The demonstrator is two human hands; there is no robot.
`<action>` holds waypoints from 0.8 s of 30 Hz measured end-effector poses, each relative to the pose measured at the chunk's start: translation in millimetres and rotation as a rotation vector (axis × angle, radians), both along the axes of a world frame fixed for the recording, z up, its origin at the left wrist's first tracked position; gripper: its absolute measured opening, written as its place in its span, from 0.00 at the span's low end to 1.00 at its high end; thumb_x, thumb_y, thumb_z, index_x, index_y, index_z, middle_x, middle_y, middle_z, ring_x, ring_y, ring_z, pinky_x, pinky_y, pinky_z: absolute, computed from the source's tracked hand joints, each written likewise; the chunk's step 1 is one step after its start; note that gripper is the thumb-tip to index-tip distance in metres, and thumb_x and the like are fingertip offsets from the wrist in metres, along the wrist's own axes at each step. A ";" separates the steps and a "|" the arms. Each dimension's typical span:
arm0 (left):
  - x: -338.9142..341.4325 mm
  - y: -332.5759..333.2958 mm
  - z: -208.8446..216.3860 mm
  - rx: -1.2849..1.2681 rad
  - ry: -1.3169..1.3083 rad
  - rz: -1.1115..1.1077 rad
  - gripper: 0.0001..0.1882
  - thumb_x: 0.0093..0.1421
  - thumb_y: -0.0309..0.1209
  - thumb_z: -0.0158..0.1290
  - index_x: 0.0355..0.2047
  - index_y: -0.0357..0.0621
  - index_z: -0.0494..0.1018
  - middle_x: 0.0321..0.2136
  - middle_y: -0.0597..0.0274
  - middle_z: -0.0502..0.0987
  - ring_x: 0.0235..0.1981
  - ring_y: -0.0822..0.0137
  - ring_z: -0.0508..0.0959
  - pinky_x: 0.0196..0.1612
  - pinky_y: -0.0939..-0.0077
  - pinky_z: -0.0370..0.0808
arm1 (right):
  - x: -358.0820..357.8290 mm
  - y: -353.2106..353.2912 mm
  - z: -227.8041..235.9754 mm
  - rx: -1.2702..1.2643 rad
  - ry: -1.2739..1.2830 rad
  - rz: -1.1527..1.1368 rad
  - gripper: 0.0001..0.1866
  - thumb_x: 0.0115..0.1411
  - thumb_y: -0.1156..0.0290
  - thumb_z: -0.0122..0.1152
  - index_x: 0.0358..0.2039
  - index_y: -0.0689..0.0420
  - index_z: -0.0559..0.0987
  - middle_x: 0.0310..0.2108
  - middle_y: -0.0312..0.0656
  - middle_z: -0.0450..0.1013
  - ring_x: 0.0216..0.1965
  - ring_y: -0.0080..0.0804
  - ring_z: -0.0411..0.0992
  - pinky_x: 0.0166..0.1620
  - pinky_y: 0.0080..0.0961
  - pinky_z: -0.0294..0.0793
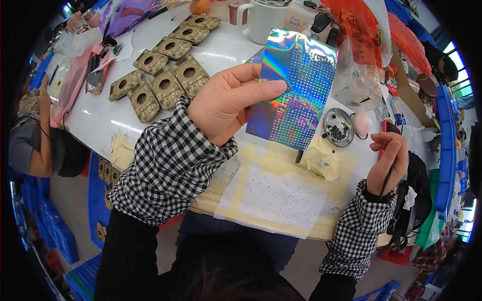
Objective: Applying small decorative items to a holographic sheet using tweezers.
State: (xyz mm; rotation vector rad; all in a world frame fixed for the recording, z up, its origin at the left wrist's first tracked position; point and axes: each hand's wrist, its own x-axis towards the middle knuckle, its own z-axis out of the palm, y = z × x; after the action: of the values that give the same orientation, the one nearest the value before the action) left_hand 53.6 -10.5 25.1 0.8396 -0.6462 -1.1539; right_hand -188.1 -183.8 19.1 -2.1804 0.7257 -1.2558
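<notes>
My left hand [223, 103] pinches a shiny holographic sheet [296, 95] between thumb and fingers, raised over the table. Rows of tiny round dots cover much of that sheet. Off to the right, my right hand [389, 163] is curled around a thin dark stick-like tool [386, 179]; its tip is not clear. Below the raised sheet lies white paper [273, 200] scattered with tiny specks, on yellowish tape. Between the hands are a round metal dish [337, 116] with small dark pieces in it and a crumpled cream-coloured wrapping [324, 164] with a pale lump.
Several camouflage-patterned pieces with round holes [164, 86] lie at the left. A white mug [261, 22] stands at the back, near red plastic bags [354, 30]. A pink comb [75, 83] is at far left; a black bag [414, 195] hangs by the right edge.
</notes>
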 end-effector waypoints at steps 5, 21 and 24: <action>-1.4 -0.2 0.9 -0.006 0.012 -0.006 0.13 0.62 0.28 0.48 0.47 0.38 0.70 0.40 0.61 0.77 0.39 0.74 0.78 0.44 0.78 0.75 | -0.6 0.0 0.9 -0.015 0.002 -0.003 0.19 0.68 0.61 0.39 0.31 0.63 0.73 0.26 0.41 0.75 0.24 0.21 0.68 0.31 0.17 0.67; 0.6 -2.3 -4.6 0.033 0.006 -0.022 0.14 0.63 0.29 0.47 0.48 0.37 0.68 0.41 0.59 0.77 0.41 0.71 0.78 0.45 0.76 0.76 | -1.2 1.4 2.9 -0.024 -0.017 0.004 0.18 0.68 0.62 0.41 0.31 0.64 0.73 0.26 0.41 0.75 0.24 0.22 0.69 0.31 0.17 0.67; 1.2 -2.6 -4.8 0.049 0.013 -0.030 0.15 0.63 0.29 0.47 0.48 0.37 0.68 0.42 0.58 0.77 0.41 0.71 0.78 0.46 0.76 0.75 | -1.0 1.4 3.4 -0.030 -0.018 0.011 0.18 0.68 0.62 0.42 0.31 0.64 0.73 0.26 0.41 0.75 0.24 0.22 0.69 0.31 0.17 0.67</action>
State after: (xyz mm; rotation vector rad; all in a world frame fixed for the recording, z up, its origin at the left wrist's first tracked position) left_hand 54.8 -13.1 20.3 0.8652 -0.6239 -1.2059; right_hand -189.1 -182.5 22.4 -2.1909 0.6913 -1.2871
